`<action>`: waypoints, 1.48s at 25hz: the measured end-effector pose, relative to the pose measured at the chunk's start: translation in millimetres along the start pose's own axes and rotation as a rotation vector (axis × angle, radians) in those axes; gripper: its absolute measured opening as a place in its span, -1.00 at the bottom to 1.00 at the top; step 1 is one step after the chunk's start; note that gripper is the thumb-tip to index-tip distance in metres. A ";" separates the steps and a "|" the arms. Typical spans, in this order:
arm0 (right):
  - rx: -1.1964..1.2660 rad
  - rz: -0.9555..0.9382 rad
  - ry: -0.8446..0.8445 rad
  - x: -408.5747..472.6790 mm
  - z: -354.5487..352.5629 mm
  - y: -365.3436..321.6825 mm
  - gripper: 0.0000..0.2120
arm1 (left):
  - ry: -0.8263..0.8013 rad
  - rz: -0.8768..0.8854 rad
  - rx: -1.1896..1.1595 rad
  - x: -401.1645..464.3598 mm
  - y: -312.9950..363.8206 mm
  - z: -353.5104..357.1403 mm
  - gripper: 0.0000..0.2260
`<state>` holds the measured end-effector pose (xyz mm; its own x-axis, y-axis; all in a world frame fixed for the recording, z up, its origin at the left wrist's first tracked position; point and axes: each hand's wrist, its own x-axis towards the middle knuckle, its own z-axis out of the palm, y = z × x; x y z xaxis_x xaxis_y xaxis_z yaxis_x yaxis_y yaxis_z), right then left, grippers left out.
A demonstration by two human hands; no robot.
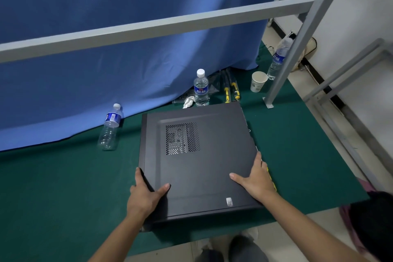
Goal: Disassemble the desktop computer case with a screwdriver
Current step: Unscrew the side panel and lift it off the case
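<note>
A black desktop computer case lies on its side on the green table, vent grille facing up. My left hand grips its near left corner, thumb on top and fingers down the side. My right hand holds the near right edge, thumb on the panel and fingers wrapped over the side. Something yellow shows under my right hand; I cannot tell what it is. Yellow-and-black screwdrivers lie behind the case near the curtain.
A full water bottle stands behind the case, an empty bottle stands to its left, another bottle and a paper cup at back right. A grey metal frame bar crosses overhead; its post stands at right. Blue curtain behind.
</note>
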<state>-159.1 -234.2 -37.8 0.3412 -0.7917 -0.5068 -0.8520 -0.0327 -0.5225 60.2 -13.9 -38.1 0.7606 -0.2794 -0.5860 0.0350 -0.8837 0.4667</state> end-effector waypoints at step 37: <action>0.065 -0.124 0.162 122.1 -8.8 -55.3 -0.17 | -0.124 0.070 0.429 63.2 85.9 6.1 0.27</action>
<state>-73.8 -334.4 -64.8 0.3689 -0.8718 -0.3221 -0.7786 -0.1006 -0.6194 107.2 -109.7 -39.1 0.6668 -0.3643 -0.6501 -0.3058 -0.9293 0.2071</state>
